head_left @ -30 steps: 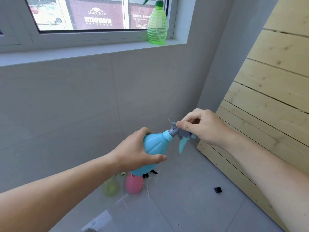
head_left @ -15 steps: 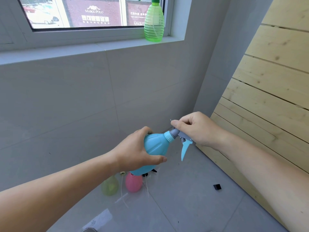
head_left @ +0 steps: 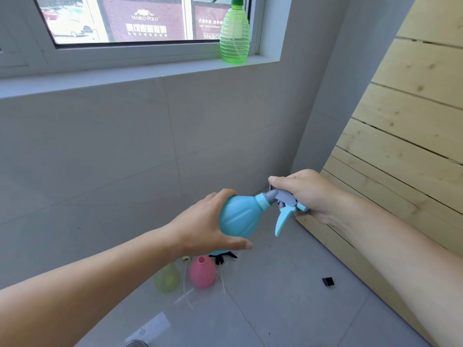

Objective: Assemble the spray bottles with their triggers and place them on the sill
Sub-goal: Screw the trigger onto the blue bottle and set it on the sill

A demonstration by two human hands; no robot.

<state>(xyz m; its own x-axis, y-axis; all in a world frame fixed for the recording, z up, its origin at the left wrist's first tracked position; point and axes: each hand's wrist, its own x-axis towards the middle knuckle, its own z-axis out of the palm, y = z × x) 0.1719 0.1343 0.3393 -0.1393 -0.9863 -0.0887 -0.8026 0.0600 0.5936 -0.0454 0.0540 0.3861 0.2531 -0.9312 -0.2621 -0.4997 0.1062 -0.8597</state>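
A round blue spray bottle (head_left: 241,216) lies on its side in the air, gripped around its body by my left hand (head_left: 208,224). Its grey and blue trigger head (head_left: 284,204) sits on the neck, lever hanging down, and my right hand (head_left: 308,194) is closed over the head from the right. A green ribbed spray bottle (head_left: 235,38) with its trigger on stands at the right end of the white sill (head_left: 140,73). On the floor below my hands a pink bottle (head_left: 202,271) and a pale yellow-green bottle (head_left: 166,279) stand without triggers, beside a black trigger (head_left: 221,257) and loose dip tubes (head_left: 185,284).
A slatted wooden panel (head_left: 406,151) leans along the right side. A small black piece (head_left: 328,281) lies on the grey floor tiles. A grey tiled wall (head_left: 100,159) rises below the window.
The trigger head has turned on the bottle neck, its lever now pointing further down, and my right hand has shifted its grip on it. The view has tilted slightly.
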